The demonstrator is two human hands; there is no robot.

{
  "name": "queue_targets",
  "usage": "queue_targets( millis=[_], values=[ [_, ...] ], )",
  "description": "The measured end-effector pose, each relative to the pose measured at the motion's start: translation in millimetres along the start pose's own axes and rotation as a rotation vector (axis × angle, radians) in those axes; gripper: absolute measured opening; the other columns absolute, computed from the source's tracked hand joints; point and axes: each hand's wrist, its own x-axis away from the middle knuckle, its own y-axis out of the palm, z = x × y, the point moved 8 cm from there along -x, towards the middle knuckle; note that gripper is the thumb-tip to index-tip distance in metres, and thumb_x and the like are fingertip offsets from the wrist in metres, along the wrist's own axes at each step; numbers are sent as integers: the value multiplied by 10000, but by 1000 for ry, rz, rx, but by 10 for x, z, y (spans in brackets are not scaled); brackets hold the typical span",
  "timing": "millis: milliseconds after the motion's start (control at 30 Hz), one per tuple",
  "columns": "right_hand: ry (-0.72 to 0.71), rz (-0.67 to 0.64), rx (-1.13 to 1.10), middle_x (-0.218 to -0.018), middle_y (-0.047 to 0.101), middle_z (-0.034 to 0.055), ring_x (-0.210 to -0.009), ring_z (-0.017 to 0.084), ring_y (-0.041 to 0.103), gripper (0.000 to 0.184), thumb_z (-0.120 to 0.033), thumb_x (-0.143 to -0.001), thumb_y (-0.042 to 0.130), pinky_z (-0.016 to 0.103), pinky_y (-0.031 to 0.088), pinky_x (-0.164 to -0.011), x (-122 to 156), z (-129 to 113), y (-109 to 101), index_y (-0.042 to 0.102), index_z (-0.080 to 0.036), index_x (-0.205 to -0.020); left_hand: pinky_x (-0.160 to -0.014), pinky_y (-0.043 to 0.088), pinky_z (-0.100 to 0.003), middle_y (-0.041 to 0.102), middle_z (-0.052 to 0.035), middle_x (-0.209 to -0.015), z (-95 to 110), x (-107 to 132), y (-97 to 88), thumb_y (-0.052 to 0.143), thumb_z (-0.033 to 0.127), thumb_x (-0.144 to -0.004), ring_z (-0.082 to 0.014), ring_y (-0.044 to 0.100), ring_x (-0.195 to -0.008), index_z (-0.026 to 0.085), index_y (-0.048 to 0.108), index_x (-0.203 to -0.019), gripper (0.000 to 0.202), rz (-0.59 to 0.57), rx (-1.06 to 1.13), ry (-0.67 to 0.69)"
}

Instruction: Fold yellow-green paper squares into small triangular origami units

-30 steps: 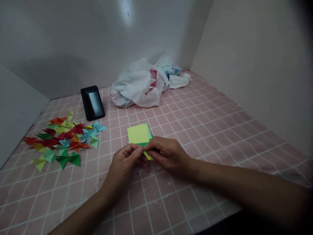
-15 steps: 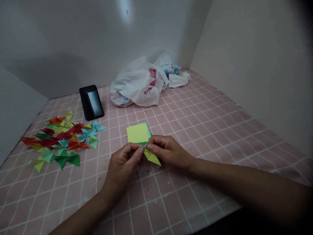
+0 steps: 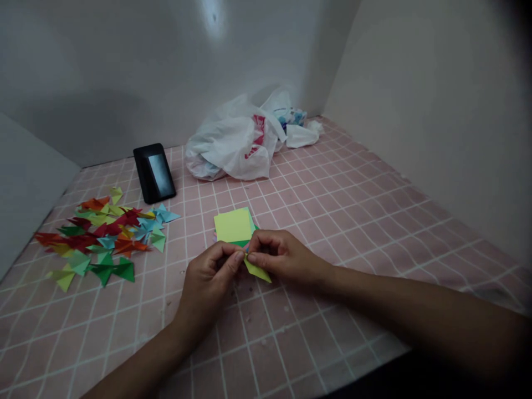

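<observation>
My left hand [image 3: 208, 277] and my right hand [image 3: 285, 257] meet above the pink tiled surface [image 3: 332, 221]. Their fingertips pinch a small folded piece of yellow-green paper [image 3: 256, 270], and one pointed corner sticks out below them. Just beyond my fingers lies a stack of paper squares [image 3: 233, 226], with yellow-green on top and green and pale blue edges showing underneath. The near part of the stack is hidden behind my hands. To the left lies a loose pile of folded paper triangles [image 3: 100, 235] in red, orange, green, yellow and blue.
A black phone [image 3: 154, 173] leans upright near the back wall. Behind it to the right sit a crumpled white plastic bag [image 3: 230, 147], a tissue packet [image 3: 293, 117] and a white cloth or tissue [image 3: 299, 136]. Pale walls bound the left, back and right.
The yellow-green piece has turned between my fingers, with more of it showing and its point now to the lower right. My hands have shifted slightly up and closer together.
</observation>
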Motion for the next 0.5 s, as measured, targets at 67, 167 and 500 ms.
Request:
queue_targets(
  millis=[67, 167, 500],
  values=[
    [-31, 11, 20, -677, 508, -24, -623, 96, 451, 200, -287, -809, 655, 220, 359, -548, 8, -30, -7, 528, -171, -705, -606, 457, -251, 643, 3, -644, 7, -4, -12, 648, 302, -832, -152, 590, -627, 186, 680, -732, 156, 9, -22, 14],
    [3, 5, -29, -650, 504, -28, -582, 90, 446, 239, -346, -860, 630, 218, 344, -522, 18, 4, -3, 545, -168, -725, -606, 449, -250, 638, 5, -648, 21, -13, -34, 651, 298, -832, -150, 583, -628, 188, 679, -728, 154, 31, -45, 29],
    [19, 4, 29, -644, 519, -21, -563, 83, 449, 278, -365, -901, 584, 214, 348, -511, 7, 17, -5, 541, -166, -711, -568, 444, -245, 637, 6, -622, 60, 13, -37, 647, 294, -836, -146, 579, -583, 197, 672, -713, 159, 42, -69, 69]
  ],
)
